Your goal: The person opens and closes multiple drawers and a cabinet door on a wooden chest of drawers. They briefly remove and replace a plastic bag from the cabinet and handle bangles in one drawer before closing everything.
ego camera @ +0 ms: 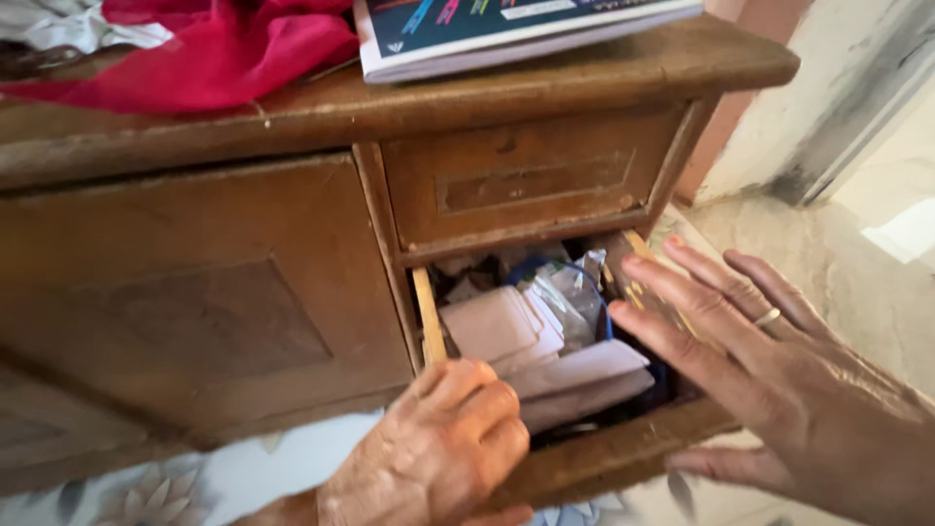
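The lower drawer (pixel 584 458) of the brown wooden cabinet (pixel 195 292) stood pulled out, with the closed upper drawer (pixel 531 180) just above it, and both of the person's hands were at its front. The left hand (pixel 438 453) was curled closed over the drawer's front edge near its left corner, knuckles up and fingers bent down over the rim as if gripping the wood. The right hand (pixel 769 370) hovered flat and open over the right side of the drawer, fingers spread and a ring (pixel 767 316) on one of them, holding nothing; whether its fingertips touched the contents could not be told. Inside lay white folded papers or envelopes (pixel 545 351), a crumpled clear plastic bag (pixel 570 292) behind them and something blue (pixel 545 268) at the back. The drawer looked stiff and solid, an old plank box likely to bind on its runners, so the front edge, taken with both hands well apart, seemed the sound place to hold it. The papers would likely be light and limp, prone to slide off one another, best pinched as a stack by a free edge; the bag soft and crinkly. On the surface above rested a red cloth (pixel 214 49) and a book (pixel 506 34).
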